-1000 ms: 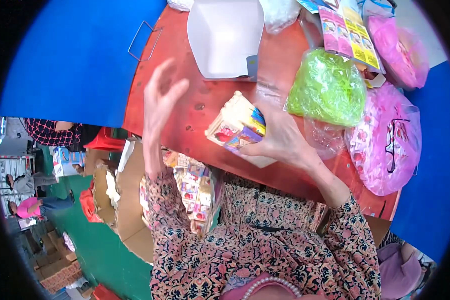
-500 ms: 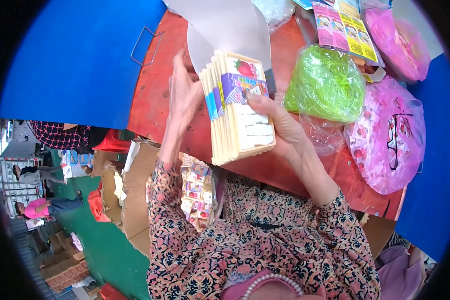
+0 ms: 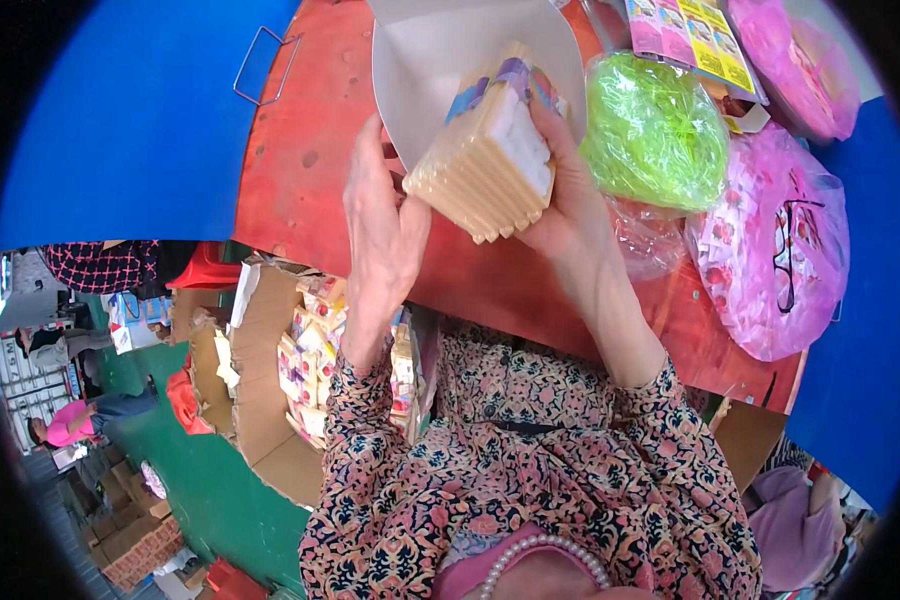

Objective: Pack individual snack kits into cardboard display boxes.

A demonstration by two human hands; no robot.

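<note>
Pinching a stack of packs [image 3: 487, 165] between thumb and fingers, the right hand [image 3: 572, 200] in the head view presumably keeps them aligned above the desk [image 3: 305, 150], the stack's far end overlapping a white box [image 3: 410, 65]. The left hand [image 3: 382, 225] is beside the stack's near-left corner; I cannot tell its grip. A pink bag [image 3: 745, 275] lies by the desk's right edge, seemingly out of the way.
</note>
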